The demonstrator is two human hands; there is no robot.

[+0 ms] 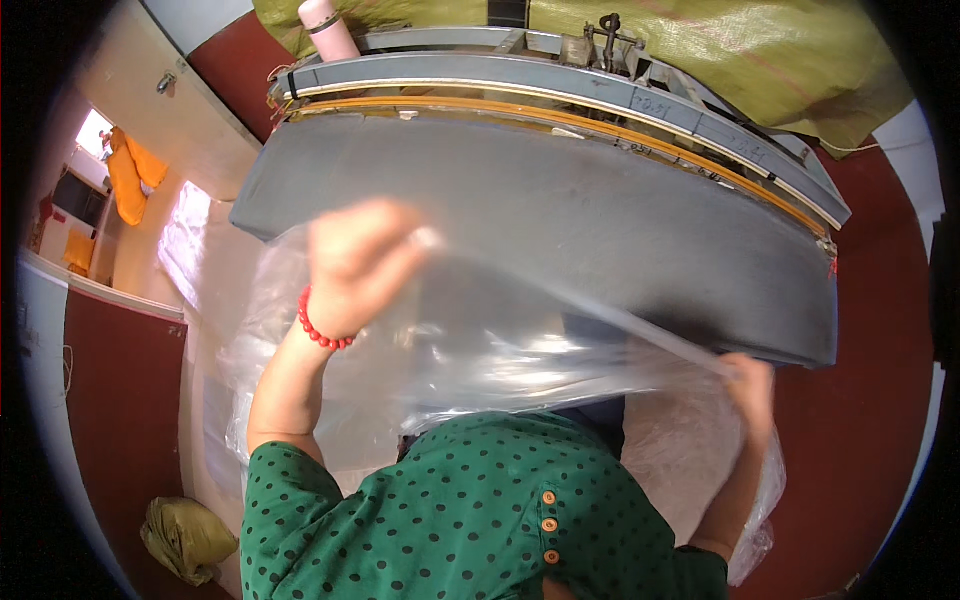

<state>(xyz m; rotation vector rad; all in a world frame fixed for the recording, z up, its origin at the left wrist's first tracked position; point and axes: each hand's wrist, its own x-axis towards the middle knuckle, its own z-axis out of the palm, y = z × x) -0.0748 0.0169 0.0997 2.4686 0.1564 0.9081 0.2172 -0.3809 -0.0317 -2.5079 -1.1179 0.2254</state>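
A large sheet of clear plastic film [530,345] hangs in front of me, its upper edge pulled into a taut slanting line between my hands. My left hand [360,262], blurred by motion and with a red bead bracelet at the wrist, is closed on the film's edge at the higher end. Lower and further right, my right hand [750,395] grips the other end of that edge. Behind the film lies a long board with a dark grey cover [520,190]; the film overlaps its near side. Film also drapes past both forearms toward the floor.
Along the board's far side runs a long metal frame [470,75] with an orange strip and a clamp-like fitting [608,45]. A pink bottle [328,30] stands at its left end. Green woven sheeting [720,60] lies behind. A tied green bag [188,540] sits at lower left, below an open doorway.
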